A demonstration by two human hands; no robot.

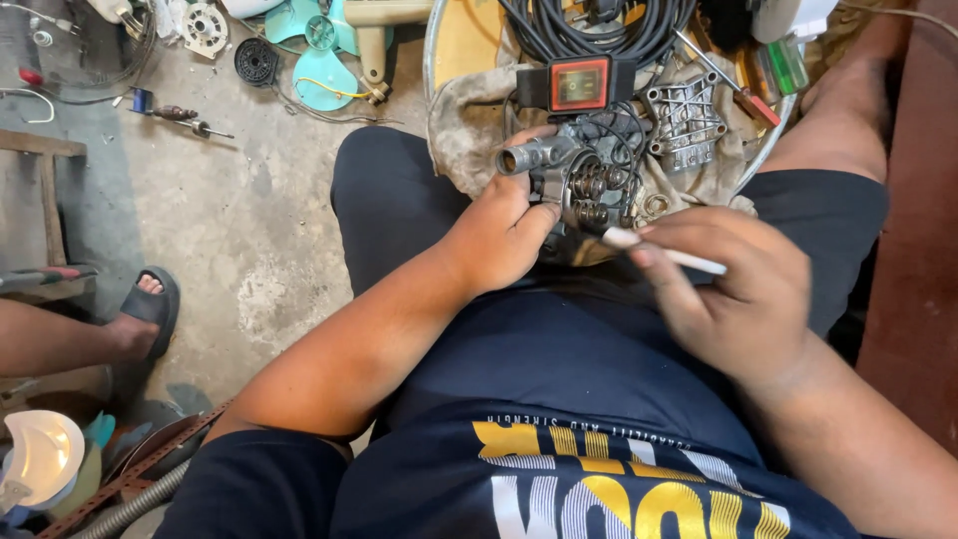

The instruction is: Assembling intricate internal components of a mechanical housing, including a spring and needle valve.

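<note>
My left hand (504,232) grips a grey metal pump head (567,170) with springs and a short pipe stub, held on my lap over a dirty cloth (469,120). A black box with an orange-red window (582,84) sits just above the metal part. To the right, my right hand (733,284) pinches a thin white stick (664,255), whose tip points at the springs. Another grey metal casting (687,118) lies on the cloth behind.
Coiled black cable (599,30) lies in a round tray (431,50) ahead. On the concrete floor at left lie a teal fan blade (317,50), a screwdriver (185,118) and small parts. Another person's sandalled foot (145,309) rests at the left. A wooden surface (918,250) stands right.
</note>
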